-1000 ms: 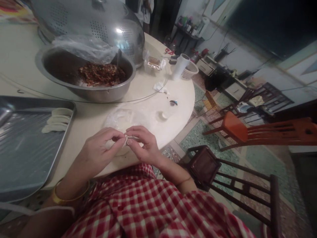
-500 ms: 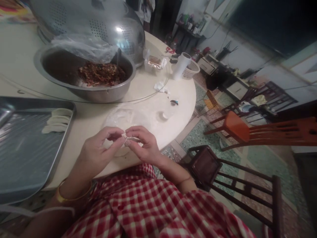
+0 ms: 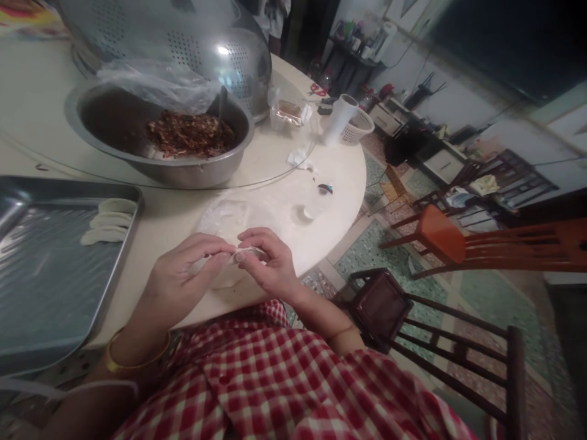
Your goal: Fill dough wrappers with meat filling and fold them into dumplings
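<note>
The cream-coloured round tabletop point(image 3: 169, 214) in front of me runs out of view at the left, and its near edge disappears behind my arms and my red-and-white checked garment point(image 3: 275, 373). At the back sits a big, shiny, perforated steel dome point(image 3: 206, 36), its top cut off by the upper border. On my left, a rectangular grey metal tray point(image 3: 50, 287) is cropped too. Between the two stands a wide, round steel bowl point(image 3: 192, 174) of dark reddish-brown chopped mixture point(image 3: 183, 134); crumpled clear plastic film point(image 3: 160, 79) hides part of its back rim, and a utensil handle pokes up whose lower end is buried. A thin translucent plastic sheet point(image 3: 229, 214) lies just beyond my fingers, blurred at its edges. My left hand point(image 3: 178, 275) and right hand point(image 3: 275, 269) meet near the tabletop's close edge, thumbs and forefingers pinching. Past them is a small clear container with a dark top point(image 3: 314, 206), too blurred for me to read anything on it. Three pale, crescent-shaped dumplings point(image 3: 110, 220) lie side by side in the tray's right end. Smallest is the thin, whitish piece of dough point(image 3: 251, 249) pinched between my two sets of fingers, mostly covered by them.
</note>
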Motion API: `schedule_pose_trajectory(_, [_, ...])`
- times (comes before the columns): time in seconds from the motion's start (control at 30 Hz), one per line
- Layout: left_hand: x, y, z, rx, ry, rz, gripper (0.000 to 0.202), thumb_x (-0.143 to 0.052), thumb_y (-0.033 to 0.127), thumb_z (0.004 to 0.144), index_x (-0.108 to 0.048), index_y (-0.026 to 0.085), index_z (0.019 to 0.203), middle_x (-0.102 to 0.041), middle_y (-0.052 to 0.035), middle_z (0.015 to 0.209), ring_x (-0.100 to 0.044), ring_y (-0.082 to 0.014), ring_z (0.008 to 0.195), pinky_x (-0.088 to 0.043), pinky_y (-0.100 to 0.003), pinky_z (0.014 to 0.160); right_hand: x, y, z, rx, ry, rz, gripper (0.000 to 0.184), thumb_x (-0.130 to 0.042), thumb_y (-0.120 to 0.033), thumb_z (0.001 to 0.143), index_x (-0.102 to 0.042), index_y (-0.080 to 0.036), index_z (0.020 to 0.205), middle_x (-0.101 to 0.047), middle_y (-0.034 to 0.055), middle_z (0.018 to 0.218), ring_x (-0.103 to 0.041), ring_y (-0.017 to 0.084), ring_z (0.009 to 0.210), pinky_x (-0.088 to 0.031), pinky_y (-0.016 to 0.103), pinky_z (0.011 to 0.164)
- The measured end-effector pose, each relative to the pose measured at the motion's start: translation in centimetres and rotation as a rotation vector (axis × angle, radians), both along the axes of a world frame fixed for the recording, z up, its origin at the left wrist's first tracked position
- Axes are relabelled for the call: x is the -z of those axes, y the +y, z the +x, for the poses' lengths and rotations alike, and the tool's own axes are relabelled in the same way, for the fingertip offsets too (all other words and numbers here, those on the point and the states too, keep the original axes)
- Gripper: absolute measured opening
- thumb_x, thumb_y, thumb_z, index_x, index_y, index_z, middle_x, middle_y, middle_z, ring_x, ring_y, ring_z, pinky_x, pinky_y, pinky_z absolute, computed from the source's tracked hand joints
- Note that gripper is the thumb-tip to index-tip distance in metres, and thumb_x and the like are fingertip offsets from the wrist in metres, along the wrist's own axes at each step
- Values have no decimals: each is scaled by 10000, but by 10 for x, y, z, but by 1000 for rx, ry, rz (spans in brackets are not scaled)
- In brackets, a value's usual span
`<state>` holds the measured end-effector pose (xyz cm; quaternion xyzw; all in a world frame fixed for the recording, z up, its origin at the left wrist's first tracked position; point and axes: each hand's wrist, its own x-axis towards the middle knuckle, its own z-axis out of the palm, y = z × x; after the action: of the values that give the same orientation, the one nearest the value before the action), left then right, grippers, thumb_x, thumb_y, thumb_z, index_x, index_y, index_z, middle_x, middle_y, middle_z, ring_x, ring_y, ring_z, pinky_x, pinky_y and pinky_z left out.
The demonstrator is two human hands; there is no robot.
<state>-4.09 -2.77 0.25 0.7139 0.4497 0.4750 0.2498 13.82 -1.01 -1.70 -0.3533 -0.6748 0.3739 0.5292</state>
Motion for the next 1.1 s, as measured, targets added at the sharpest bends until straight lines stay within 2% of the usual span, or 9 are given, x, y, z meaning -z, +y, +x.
schedule_pose_trajectory(0.1, [1,-2,1,7,-2,12,115,-640,269,914,-728,320,968,-734,34,979,-690,-142,898,-550,-261,857,2,0,-2,25,12,63,187,-637,-383,924,-694,-225,1006,-697,76,1076,-695,178,1034,-647,310,776])
schedule_pose_trajectory(0.17, [3,-3,1,0,-7,-10,116,-640,282,917,-722,326,986,-735,37,986,-691,-143,904,-548,-260,862,2,1,-2,10,3,109,204,-618,-355,942,-699,-226,1078,-701,84,1107,-704,173,1042,-650,288,747])
schedule_pose_trajectory(0.27, [4,-6,-1,-92,-17,-84,135,-654,340,909,-711,335,1031,-745,44,958,-697,-143,849,-551,-253,827,0,1,0,5,-12,158,182,-601,-326,960,-730,-213,1022,-718,89,1090,-725,158,996,-642,244,671])
schedule_pose_trajectory(0.33, [4,-6,-3,-145,3,-127,153,-658,382,900,-713,338,1036,-749,48,934,-697,-143,811,-552,-245,794,-2,0,2,32,-20,186,181,-597,-322,965,-740,-212,972,-729,84,1052,-730,156,983,-645,247,686])
schedule_pose_trajectory(0.53, [-2,-3,-5,-43,66,-187,182,-633,462,882,-740,320,922,-754,43,864,-692,-150,756,-546,-228,695,-4,-5,5,71,-17,283,135,-606,-248,963,-731,-218,1003,-734,75,1027,-727,164,1014,-654,293,807])
schedule_pose_trajectory(0.73, [-8,-6,-3,-85,73,-139,148,-612,388,881,-704,283,834,-715,50,787,-651,-133,688,-529,-235,687,0,-4,4,46,-63,284,174,-645,-303,944,-707,-232,1091,-708,82,1127,-719,158,1008,-651,279,800])
schedule_pose_trajectory(0.87, [-8,-7,0,-84,34,-107,142,-597,335,879,-675,251,795,-690,36,779,-632,-130,696,-518,-239,689,2,-4,1,29,-55,223,145,-644,-291,939,-704,-223,1053,-691,84,1090,-703,160,1021,-647,243,724])
schedule_pose_trajectory(0.97, [-7,-6,2,-66,0,-108,162,-595,350,881,-670,245,782,-688,20,784,-628,-139,697,-512,-246,644,3,-4,-1,2,-77,115,178,-604,-354,955,-696,-218,1026,-681,96,1076,-687,185,1049,-655,281,727])
schedule_pose_trajectory(1.1, [-8,-5,3,-55,-30,-109,165,-604,362,875,-668,255,767,-686,14,773,-635,-152,700,-522,-258,655,4,-5,-3,2,-87,104,178,-614,-376,947,-700,-225,987,-698,85,1011,-692,183,993,-651,318,779])
